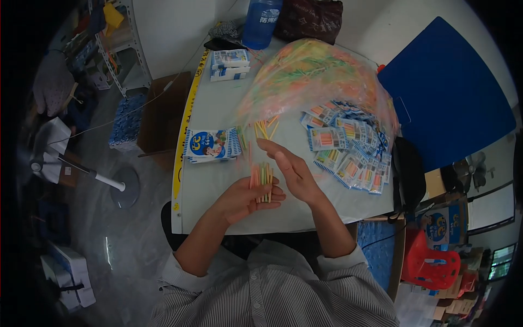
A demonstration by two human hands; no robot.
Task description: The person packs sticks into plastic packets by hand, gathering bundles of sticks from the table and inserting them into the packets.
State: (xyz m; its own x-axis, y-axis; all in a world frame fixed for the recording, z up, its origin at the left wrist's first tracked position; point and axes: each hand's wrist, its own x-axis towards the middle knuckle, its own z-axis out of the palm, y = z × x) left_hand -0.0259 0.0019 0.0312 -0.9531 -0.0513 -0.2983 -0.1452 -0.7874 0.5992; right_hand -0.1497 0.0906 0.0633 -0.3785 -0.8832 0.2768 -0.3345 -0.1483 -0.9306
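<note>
Near the table's front edge, my left hand (248, 197) holds a small bundle of coloured sticks (262, 180), pink, green and yellow, with the thumb across them. My right hand (291, 171) is just right of the bundle, fingers extended and nothing visible in it. Loose yellow sticks (266, 128) lie beyond my hands. A large clear plastic bag (321, 68) of similar sticks spreads over the far part of the table. Left of my hands is a stack of blue and white packets (212, 144). Packets with sticks inside (351, 144) are piled at the right.
Two white packets (230, 64) and a blue bottle (261, 23) are at the table's far side, beside a dark bag (309, 19). A blue chair (447, 92) is at the right. A cardboard box (160, 120) is left of the table (190, 215).
</note>
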